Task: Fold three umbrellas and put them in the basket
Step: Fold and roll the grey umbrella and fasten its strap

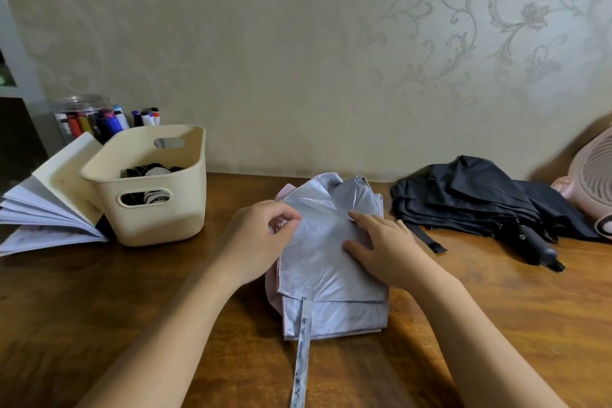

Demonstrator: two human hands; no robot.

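Note:
A silver umbrella (328, 272) with a pink edge lies flattened on the wooden table (99, 308) in front of me, its strap (303, 354) trailing toward me. My left hand (261, 238) pinches a fold of its fabric at the left. Beside it, my right hand (384, 245) presses flat on the fabric with straight fingers. A black umbrella (480, 202) lies loosely collapsed at the right, handle pointing toward me. The cream basket (149, 212) stands at the left, and a dark patterned umbrella (152, 172) sits inside it.
An open book (43, 209) leans against the basket's left side. A clear jar of markers (86, 119) stands behind them by the wall. A pink fan (592, 182) sits at the far right edge, behind the black umbrella.

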